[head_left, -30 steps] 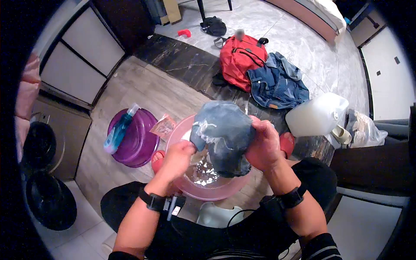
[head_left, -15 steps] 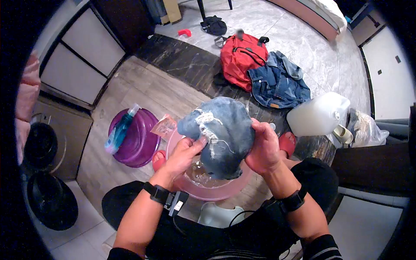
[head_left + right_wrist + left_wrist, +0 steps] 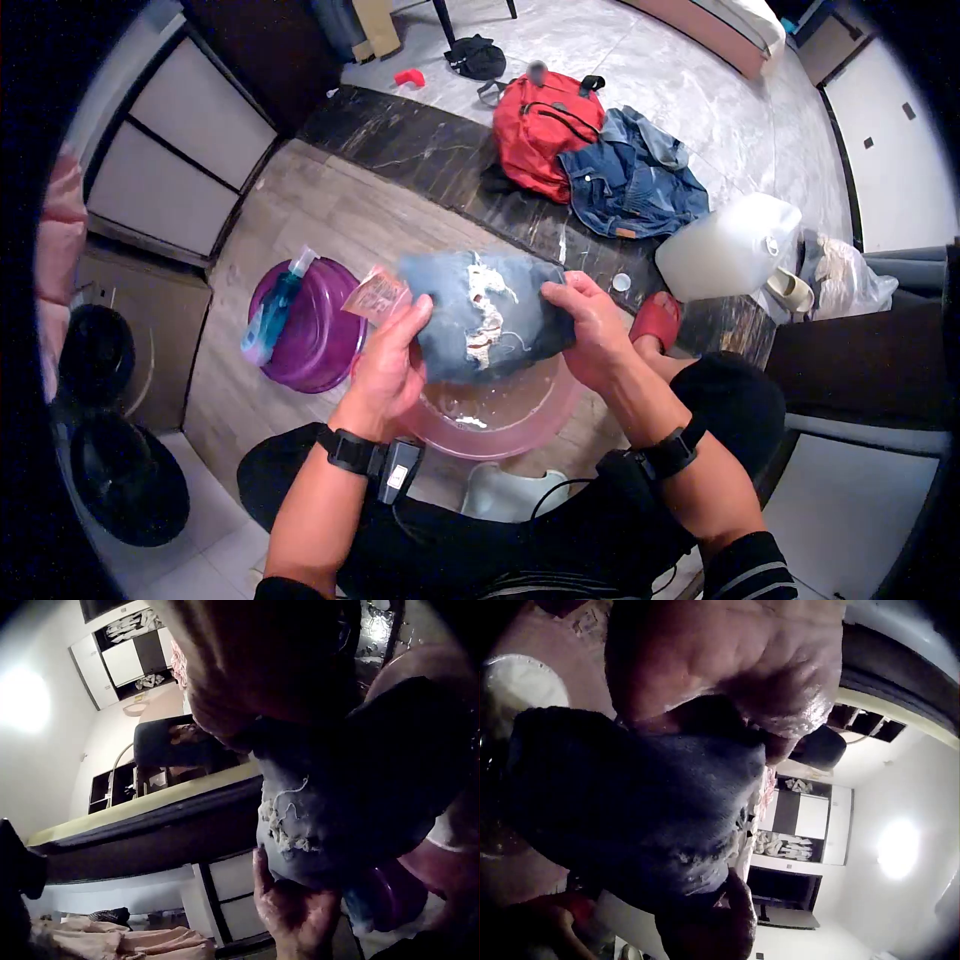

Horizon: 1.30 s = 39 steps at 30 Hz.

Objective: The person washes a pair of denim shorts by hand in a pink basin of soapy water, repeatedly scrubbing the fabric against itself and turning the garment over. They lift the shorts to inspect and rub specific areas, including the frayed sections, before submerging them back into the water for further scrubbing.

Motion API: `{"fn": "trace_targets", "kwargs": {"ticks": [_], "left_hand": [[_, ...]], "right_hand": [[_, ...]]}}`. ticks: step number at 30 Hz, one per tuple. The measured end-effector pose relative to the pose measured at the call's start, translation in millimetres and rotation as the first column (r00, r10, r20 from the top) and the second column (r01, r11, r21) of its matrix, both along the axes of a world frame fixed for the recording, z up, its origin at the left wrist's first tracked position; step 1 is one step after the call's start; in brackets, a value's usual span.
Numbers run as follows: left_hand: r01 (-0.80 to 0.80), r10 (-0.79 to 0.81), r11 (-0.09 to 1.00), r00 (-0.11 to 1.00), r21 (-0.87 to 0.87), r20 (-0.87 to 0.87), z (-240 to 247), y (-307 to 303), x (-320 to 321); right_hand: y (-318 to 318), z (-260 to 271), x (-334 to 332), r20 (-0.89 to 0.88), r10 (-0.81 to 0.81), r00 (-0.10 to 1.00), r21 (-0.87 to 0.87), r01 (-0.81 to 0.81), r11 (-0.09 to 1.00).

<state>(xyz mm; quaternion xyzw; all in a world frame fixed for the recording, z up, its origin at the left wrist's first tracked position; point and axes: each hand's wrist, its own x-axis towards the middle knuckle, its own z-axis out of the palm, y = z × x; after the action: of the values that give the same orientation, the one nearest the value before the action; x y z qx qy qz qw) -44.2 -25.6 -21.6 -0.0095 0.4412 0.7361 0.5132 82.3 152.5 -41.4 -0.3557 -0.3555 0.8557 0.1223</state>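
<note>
A piece of faded blue denim (image 3: 545,315) with white frayed rips is stretched between my two hands, above a pink basin (image 3: 450,442) of cloudy water. My left hand (image 3: 388,365) grips its left edge, thumb laid on the near face. At the opposite edge my right hand (image 3: 590,335) pinches the cloth between thumb and fingers. In the left wrist view the denim (image 3: 645,802) looks dark and its frayed side faces away. Loose white threads hang from the rips (image 3: 289,832) in the right wrist view.
Left of the pink basin is a purple basin (image 3: 345,350) with a bottle of blue liquid (image 3: 268,325) across it. A pink packet (image 3: 375,297) is between the basins. Beyond lie a red backpack (image 3: 540,130) and denim jacket (image 3: 640,180); a white jug (image 3: 720,255) is at right.
The denim has been turned and spread wider, its frayed rips now facing up at the middle. My left hand shifted from the rips to the left edge; the right hand kept its side.
</note>
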Motion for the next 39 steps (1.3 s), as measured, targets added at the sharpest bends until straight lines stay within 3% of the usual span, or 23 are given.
{"fn": "trace_targets", "kwargs": {"ticks": [3, 6, 7, 11, 14, 17, 20, 24, 30, 32, 34, 35, 37, 39], "left_hand": [[0.017, -0.019, 0.999, 0.998, 0.036, 0.056, -5, -1, 4], [0.231, -0.226, 0.971, 0.971, -0.057, 0.081, -4, -4, 6], [0.227, -0.22, 0.972, 0.969, -0.057, 0.111, 2, -2, 10], [0.329, -0.333, 0.936, 0.943, -0.128, -0.012, -2, -5, 17], [0.373, -0.368, 0.92, 0.928, -0.12, 0.062, 4, -5, 24], [0.398, -0.407, 0.9, 0.913, -0.176, -0.017, 0, -3, 25], [0.336, -0.371, 0.917, 0.917, -0.215, -0.146, -7, 3, 16], [0.272, -0.303, 0.945, 0.936, -0.179, -0.177, -6, 5, 19], [0.123, -0.126, 0.988, 0.992, 0.092, 0.025, -13, 4, 20], [0.056, -0.06, 0.991, 0.998, 0.122, 0.028, -4, 4, 21], [0.02, -0.039, 0.984, 0.994, 0.176, 0.106, 7, 3, 20], [0.033, -0.048, 0.982, 0.996, 0.187, 0.075, 10, 3, 18], [0.013, -0.039, 0.973, 0.993, 0.23, 0.112, 16, 3, 17], [0.008, -0.049, 0.967, 0.986, 0.253, 0.157, 24, 2, 17]], "right_hand": [[-4, 5, -2, -0.012, -0.006, 1.0, -0.019, 0.005, 1.0], [-2, -7, -1, -0.059, -0.012, 0.998, 0.015, 0.013, 1.0], [-1, -9, 0, -0.061, 0.012, 0.998, 0.008, -0.011, 1.0], [3, -15, 3, -0.057, 0.052, 0.997, -0.009, -0.052, 0.999], [2, -12, 3, -0.057, 0.057, 0.997, 0.001, -0.057, 0.998], [0, -19, 2, -0.065, 0.063, 0.996, 0.066, -0.059, 0.996], [-1, -7, 2, -0.065, 0.052, 0.997, 0.035, -0.05, 0.998], [-1, -6, 1, -0.081, 0.064, 0.995, 0.062, -0.059, 0.996], [3, -1, 7, -0.133, 0.172, 0.976, 0.112, -0.158, 0.981], [2, 9, 8, -0.253, 0.183, 0.95, 0.063, -0.172, 0.983], [1, 20, 9, -0.235, 0.249, 0.94, 0.18, -0.21, 0.961], [0, 22, 12, -0.146, 0.3, 0.943, 0.314, -0.243, 0.918], [-5, 9, 13, 0.045, 0.379, 0.924, 0.384, -0.366, 0.848], [-10, -40, 9, 0.227, 0.468, 0.854, 0.251, -0.515, 0.819]]}}
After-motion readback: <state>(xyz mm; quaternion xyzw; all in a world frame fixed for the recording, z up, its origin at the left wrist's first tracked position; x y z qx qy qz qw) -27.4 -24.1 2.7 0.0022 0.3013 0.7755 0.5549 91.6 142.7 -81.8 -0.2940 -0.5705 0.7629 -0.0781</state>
